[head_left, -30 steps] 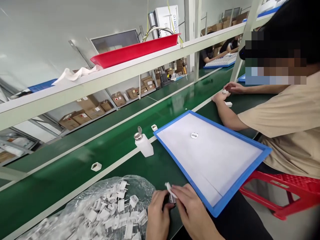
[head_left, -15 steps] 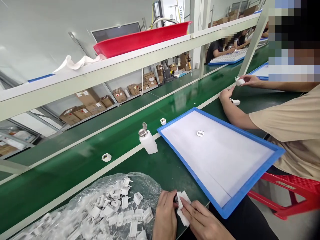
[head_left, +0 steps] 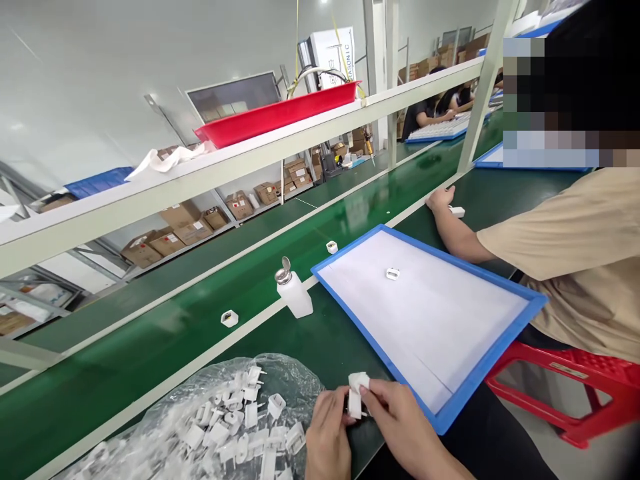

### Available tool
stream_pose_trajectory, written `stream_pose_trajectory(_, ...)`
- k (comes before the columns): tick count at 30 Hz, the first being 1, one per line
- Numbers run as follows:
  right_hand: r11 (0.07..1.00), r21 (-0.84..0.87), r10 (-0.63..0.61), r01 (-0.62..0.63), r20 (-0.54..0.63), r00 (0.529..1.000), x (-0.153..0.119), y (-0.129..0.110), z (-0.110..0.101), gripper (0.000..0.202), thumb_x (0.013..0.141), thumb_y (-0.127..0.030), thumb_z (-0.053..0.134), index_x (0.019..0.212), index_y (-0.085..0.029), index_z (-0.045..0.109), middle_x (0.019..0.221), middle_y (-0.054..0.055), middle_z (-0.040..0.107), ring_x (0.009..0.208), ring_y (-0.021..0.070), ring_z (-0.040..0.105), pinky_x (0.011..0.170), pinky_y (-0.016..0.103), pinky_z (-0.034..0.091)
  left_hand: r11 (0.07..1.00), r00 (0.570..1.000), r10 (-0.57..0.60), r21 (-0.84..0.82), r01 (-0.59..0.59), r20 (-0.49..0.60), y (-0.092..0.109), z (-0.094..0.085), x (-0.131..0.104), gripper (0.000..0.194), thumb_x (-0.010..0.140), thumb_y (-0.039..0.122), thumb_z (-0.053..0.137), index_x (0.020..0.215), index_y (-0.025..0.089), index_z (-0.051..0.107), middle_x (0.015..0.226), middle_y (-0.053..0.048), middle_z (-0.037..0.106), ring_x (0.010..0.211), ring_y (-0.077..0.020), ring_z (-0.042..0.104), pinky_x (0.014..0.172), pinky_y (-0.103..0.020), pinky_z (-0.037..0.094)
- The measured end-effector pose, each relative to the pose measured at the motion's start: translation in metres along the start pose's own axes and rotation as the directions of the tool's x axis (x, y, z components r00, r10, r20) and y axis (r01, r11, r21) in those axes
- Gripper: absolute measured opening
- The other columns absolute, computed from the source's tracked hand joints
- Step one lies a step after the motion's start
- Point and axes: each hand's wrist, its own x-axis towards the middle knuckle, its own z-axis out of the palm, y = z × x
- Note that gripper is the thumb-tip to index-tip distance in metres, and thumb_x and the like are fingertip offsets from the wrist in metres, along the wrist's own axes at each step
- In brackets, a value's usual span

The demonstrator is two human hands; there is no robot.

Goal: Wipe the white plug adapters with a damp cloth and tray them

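Note:
My left hand [head_left: 327,430] is closed on a white plug housing [head_left: 355,405], with a small pin showing at its lower right. My right hand [head_left: 403,420] pinches a folded white wipe [head_left: 359,381] that is pressed against the top of the housing. To the left, a clear plastic bag [head_left: 290,363] lies spread under a heap of white plug housings [head_left: 250,417]. A blue-rimmed white tray [head_left: 425,313] stands beyond my right hand, with one white housing [head_left: 393,274] on it. A white pump bottle [head_left: 296,297] is upright, its metal lid raised.
Along the bench runs a green conveyor belt [head_left: 190,337] carrying two white housings, one near [head_left: 229,319] and one farther [head_left: 332,247]. A co-worker's arm [head_left: 457,227] rests at the right above a red stool [head_left: 565,393]. Overhead, a shelf rail [head_left: 240,160] bears a red tray [head_left: 285,117].
My right hand has shifted the wipe upward on the housing, and the housing shows more. The belt housings have moved slightly right. One of the co-worker's hands has left view.

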Motion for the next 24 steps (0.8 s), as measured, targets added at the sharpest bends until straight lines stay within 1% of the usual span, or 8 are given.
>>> stream_pose_trajectory(3,0.948,0.276,0.158,-0.159,0.026,0.987,-0.001,-0.004,0.003,0.049,0.093,-0.058,0.054,0.071,-0.015,0.063,0.062,-0.002,0.043,0.058,0.0114,0.034,0.054,0.026,0.024,0.995,0.982,-0.103,-0.005,0.103,-0.160,0.011,-0.002,-0.004,0.043,0.092,0.006,0.039,0.105,0.022,0.076,0.087,-0.007,0.078,0.078,-0.0169,0.074,0.060,-0.018,0.055)
stream_pose_trajectory(7,0.824,0.513,0.226,-0.242,0.095,0.970,-0.013,-0.016,0.020,0.059,0.080,-0.072,0.065,0.076,-0.014,0.070,0.064,-0.001,0.045,0.057,0.0099,0.030,0.053,0.025,0.023,0.965,0.886,-0.233,0.015,0.261,-0.401,0.022,-0.003,-0.005,0.032,0.086,0.012,0.055,0.105,0.021,0.079,0.094,-0.008,0.081,0.084,-0.0210,0.077,0.070,-0.021,0.056)
stream_pose_trajectory(11,0.788,0.587,0.193,-0.185,0.050,0.980,-0.026,-0.022,0.038,0.056,0.079,-0.070,0.070,0.081,-0.014,0.074,0.062,-0.003,0.038,0.059,0.0102,0.029,0.055,0.025,0.024,0.885,0.782,-0.453,-0.113,0.451,-0.428,0.030,-0.005,0.002,0.028,0.081,0.019,0.064,0.103,0.023,0.081,0.100,-0.008,0.082,0.085,-0.0240,0.077,0.070,-0.023,0.057)
stream_pose_trajectory(14,0.772,0.623,0.162,-0.127,0.001,0.987,-0.030,-0.019,0.035,0.049,0.083,-0.063,0.070,0.095,-0.016,0.077,0.066,0.000,0.050,0.061,0.0119,0.037,0.058,0.025,0.035,0.719,0.663,-0.681,-0.455,0.524,-0.312,0.036,-0.007,0.008,0.029,0.072,0.024,0.078,0.100,0.022,0.082,0.097,-0.008,0.082,0.086,-0.0242,0.077,0.073,-0.024,0.057)
stream_pose_trajectory(17,0.817,0.571,0.161,-0.082,-0.090,0.983,-0.030,-0.016,0.018,0.048,0.087,-0.060,0.067,0.108,-0.018,0.075,0.075,0.004,0.062,0.069,0.0181,0.054,0.066,0.028,0.047,0.327,0.579,-0.815,-0.815,0.478,0.013,0.040,-0.009,0.011,0.044,0.062,0.031,0.091,0.102,0.017,0.080,0.090,-0.010,0.081,0.075,-0.0213,0.074,0.071,-0.027,0.058)
stream_pose_trajectory(19,0.910,0.414,0.148,-0.024,-0.268,0.952,-0.031,-0.018,0.007,0.043,0.089,-0.055,0.068,0.112,-0.019,0.074,0.085,0.006,0.066,0.082,0.0228,0.061,0.073,0.026,0.051,0.064,0.552,-0.801,-0.885,0.462,0.230,0.044,-0.011,0.011,0.048,0.060,0.030,0.094,0.104,0.017,0.079,0.086,-0.009,0.078,0.068,-0.0159,0.070,0.066,-0.025,0.057)
stream_pose_trajectory(22,0.977,0.035,-0.173,0.209,-0.438,0.882,-0.036,-0.024,0.005,0.026,0.094,-0.039,0.065,0.109,-0.021,0.075,0.099,0.008,0.065,0.091,0.0234,0.063,0.073,0.024,0.051,-0.134,0.551,-0.735,-0.881,0.453,0.396,0.049,-0.013,0.010,0.040,0.061,0.026,0.094,0.097,0.018,0.078,0.084,-0.006,0.073,0.066,-0.0101,0.063,0.067,-0.022,0.054)
stream_pose_trajectory(24,0.887,-0.169,-0.461,0.430,-0.379,0.802,-0.039,-0.028,0.011,0.020,0.098,-0.028,0.060,0.111,-0.024,0.074,0.096,0.008,0.061,0.085,0.0208,0.060,0.068,0.026,0.049,-0.159,0.582,-0.679,-0.864,0.478,0.447,0.054,-0.015,0.009,0.035,0.060,0.031,0.095,0.086,0.016,0.078,0.079,-0.004,0.070,0.063,-0.0092,0.059,0.065,-0.021,0.051)
